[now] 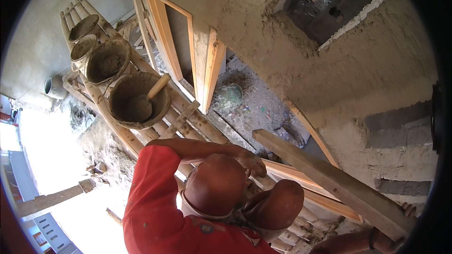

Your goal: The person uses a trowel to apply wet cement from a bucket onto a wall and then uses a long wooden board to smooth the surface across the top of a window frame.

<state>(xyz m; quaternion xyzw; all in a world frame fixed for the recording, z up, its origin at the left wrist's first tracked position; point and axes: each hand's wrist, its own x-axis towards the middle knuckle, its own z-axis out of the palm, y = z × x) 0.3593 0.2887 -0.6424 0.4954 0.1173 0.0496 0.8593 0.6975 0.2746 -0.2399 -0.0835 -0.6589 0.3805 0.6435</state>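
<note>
Right fingers (pixel 410 210) grip the wooden board (pixel 325 178), left fingers (pixel 256 165) I can't read; wall (pixel 353 91) looks mostly coated imo, grey patches (pixel 398 116) left.

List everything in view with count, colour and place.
Buckets: 4, mud-brown, row at upper left
Trowel: 1, pale handle, in nearest bucket
Pole platform: 1, tan, beneath buckets
Round container: 1, grey, far left
Basin: 1, greenish, ground at centre
Frames: count unclear, orange-brown, centre
Wall: 1, brown, right
Beam: 1, brown, lower right
Sleeve: 1, red, lower centre-left
Knees: 2, bare, bottom centre
Left hand: 1, bare, near knees
Right hand: 1, bare, fingers on beam
</note>
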